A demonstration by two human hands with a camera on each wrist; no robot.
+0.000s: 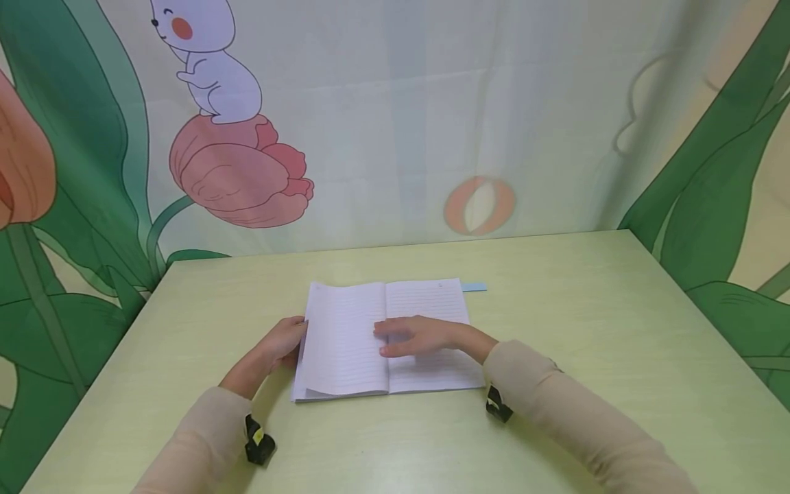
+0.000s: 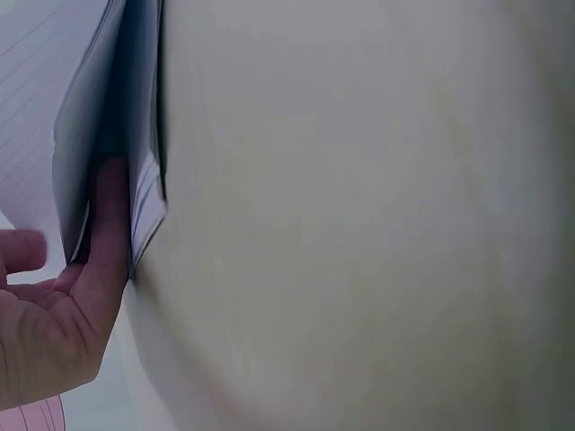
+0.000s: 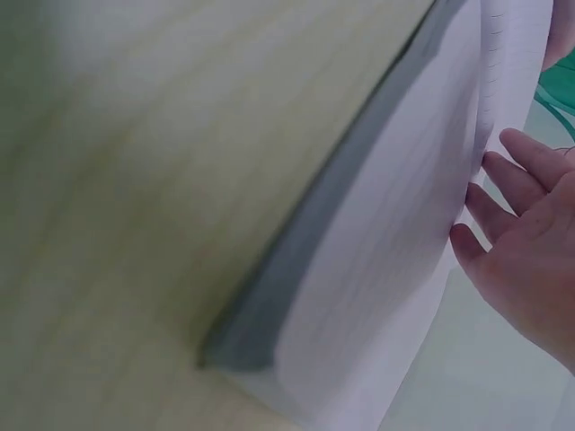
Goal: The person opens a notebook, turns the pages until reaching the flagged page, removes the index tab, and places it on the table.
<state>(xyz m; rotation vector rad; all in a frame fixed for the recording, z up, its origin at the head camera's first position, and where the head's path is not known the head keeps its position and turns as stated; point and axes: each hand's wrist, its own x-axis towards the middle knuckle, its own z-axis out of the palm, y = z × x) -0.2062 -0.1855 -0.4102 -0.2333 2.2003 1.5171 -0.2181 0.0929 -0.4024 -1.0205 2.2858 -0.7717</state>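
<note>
An open notebook [image 1: 345,357] with lined white pages lies on the table, its fold running down the middle. At its left edge my left hand [image 1: 285,341] holds the left-hand pages. In the left wrist view, fingers [image 2: 110,211] of that hand reach into the gap between the upper pages and the lower part of the notebook, with the thumb over the top page. My right hand [image 1: 426,335] lies across the right page, fingers extended and spread towards the fold. The right wrist view shows its fingertips [image 3: 463,238] at the page surface near the fold.
A light blue strip [image 1: 474,287] sticks out past the notebook's top right corner. The pale yellow-green table [image 1: 555,295] extends around the notebook. A curtain [image 1: 395,137] printed with flowers and a white animal hangs along the far edge.
</note>
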